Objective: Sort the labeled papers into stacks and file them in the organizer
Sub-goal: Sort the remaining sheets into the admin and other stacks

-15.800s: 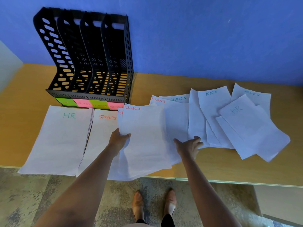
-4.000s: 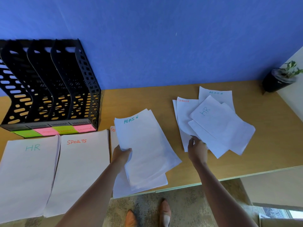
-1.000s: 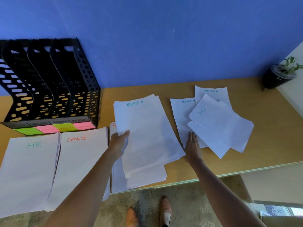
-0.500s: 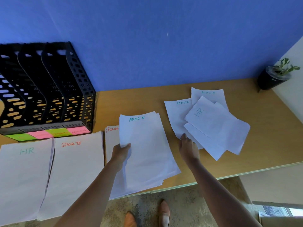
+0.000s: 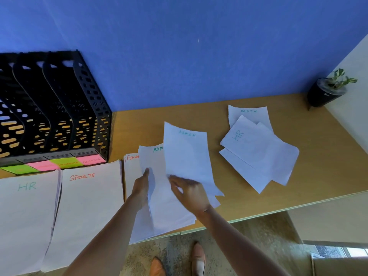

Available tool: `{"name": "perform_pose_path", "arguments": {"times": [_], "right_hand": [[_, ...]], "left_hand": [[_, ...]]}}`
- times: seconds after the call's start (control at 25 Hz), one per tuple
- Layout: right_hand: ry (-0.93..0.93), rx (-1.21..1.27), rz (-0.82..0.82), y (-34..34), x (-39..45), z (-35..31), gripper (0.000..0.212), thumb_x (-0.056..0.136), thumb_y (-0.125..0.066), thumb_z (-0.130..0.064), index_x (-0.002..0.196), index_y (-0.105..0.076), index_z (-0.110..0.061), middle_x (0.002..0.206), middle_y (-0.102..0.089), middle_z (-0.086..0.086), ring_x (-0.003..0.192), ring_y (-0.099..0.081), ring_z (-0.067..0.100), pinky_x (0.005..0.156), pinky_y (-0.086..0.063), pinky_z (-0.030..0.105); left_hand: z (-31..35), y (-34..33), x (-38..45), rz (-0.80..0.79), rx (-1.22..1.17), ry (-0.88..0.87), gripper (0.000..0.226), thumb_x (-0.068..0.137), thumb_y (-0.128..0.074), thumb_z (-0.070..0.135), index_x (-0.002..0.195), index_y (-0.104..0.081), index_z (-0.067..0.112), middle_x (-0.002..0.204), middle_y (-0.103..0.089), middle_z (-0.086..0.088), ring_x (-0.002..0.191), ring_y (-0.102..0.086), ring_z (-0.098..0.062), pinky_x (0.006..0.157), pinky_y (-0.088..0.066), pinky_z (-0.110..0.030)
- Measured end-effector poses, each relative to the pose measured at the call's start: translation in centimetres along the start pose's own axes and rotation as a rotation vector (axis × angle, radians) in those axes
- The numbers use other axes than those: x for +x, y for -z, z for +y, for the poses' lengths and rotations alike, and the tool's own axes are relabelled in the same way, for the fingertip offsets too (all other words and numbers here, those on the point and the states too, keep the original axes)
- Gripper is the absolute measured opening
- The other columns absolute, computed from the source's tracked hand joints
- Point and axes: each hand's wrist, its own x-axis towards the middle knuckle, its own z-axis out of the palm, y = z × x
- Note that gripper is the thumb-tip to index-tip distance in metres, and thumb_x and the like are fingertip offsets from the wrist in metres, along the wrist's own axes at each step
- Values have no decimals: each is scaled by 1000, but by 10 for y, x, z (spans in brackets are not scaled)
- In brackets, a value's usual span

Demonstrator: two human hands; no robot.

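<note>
You are mid-sort: your right hand (image 5: pixel 190 193) pinches an ADMIN sheet (image 5: pixel 187 156) above the ADMIN stack (image 5: pixel 165 198) that your left hand (image 5: pixel 141 187) grips over the surface (image 5: pixel 318 166). Next, square it onto that stack.

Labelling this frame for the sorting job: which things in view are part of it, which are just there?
Part of the job:
ADMIN sheet held by the right hand
ADMIN stack held by the left hand
FINANCE stack
SPORTS stack
HR stack
unsorted sheets
organizer

Just there:
potted plant
shoes
</note>
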Motion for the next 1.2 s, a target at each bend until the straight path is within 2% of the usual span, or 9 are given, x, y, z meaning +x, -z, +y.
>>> {"name": "perform_pose_path", "arguments": {"times": [0.2, 0.36, 0.48, 0.6, 0.72, 0.84, 0.96, 1.04, 1.2], "right_hand": [[171, -88, -168, -26, -35, -15, 14, 71, -73, -10, 81, -74, -19, 73, -74, -4, 61, -71, 13, 48, -55, 27], [209, -38, -317, -33, -51, -20, 4, 80, -71, -20, 84, -73, -20, 75, -74, -6, 65, -71, 11, 52, -55, 26], [-13, 121, -568, -26, -51, -21, 41, 96, -50, -55, 109, -68, -21, 103, -74, -5, 90, -71, 17, 76, -57, 31], [-311, 220, -427, -8, -41, -4, 51, 91, -47, -66, 119, -66, -27, 119, -70, -12, 107, -66, 7, 90, -54, 28], [-488, 175, -137, 10, -23, 34, 45, 92, -61, -48, 127, -60, -20, 127, -64, -4, 117, -60, 11, 97, -51, 32], [-738, 186, -40, 29, -1, 72, 77, 81, -74, -50, 141, -43, -12, 140, -49, 1, 129, -44, 16, 107, -41, 33], [-907, 559, -45, 50, 24, 88, 68, 65, -83, -59, 122, -58, -31, 122, -66, -18, 112, -62, 3, 86, -54, 20], [-923, 736, -81, 57, 37, 91, 57, 61, -85, -60, 106, -69, -29, 103, -74, -18, 95, -71, 4, 67, -55, 13], [-892, 749, 11, 67, 50, 87, 35, 64, -88, -47, 87, -74, -24, 91, -77, -13, 81, -73, 3, 59, -54, 14]], "left_hand": [[-3, -1, -1, -53, 30, 25, 67, 94, -45, 63, 143, -45, 18, 142, -54, -11, 132, -49, -34, 114, -36, -53], [-7, 0, -2, -11, 131, -88, 51, 85, -76, 32, 130, -58, 14, 127, -66, -9, 118, -60, -32, 107, -46, -51], [-11, 0, -3, 89, 209, -189, 53, 78, -82, 14, 126, -61, 10, 122, -68, -10, 115, -61, -33, 102, -50, -49], [-12, -4, -2, 152, 223, -263, 43, 79, -79, 9, 120, -65, 7, 117, -70, -12, 110, -64, -33, 95, -54, -43], [-7, -5, -5, 58, 152, -307, 38, 83, -76, 5, 119, -65, 8, 119, -69, -12, 108, -64, -30, 92, -51, -35], [9, -4, -12, -96, 47, -304, 41, 85, -74, 3, 124, -64, 7, 123, -69, -9, 114, -63, -29, 103, -48, -42], [35, -12, -23, -229, -26, -291, 37, 85, -73, 5, 121, -68, 11, 117, -73, -9, 112, -67, -27, 101, -50, -45], [51, -28, -33, -276, -64, -304, 33, 83, -76, 10, 115, -71, 16, 112, -76, -4, 107, -71, -23, 93, -54, -40], [75, -64, -52, -267, -39, -435, 34, 78, -82, 16, 110, -71, 21, 103, -77, 8, 96, -73, -6, 79, -56, -20]]}}
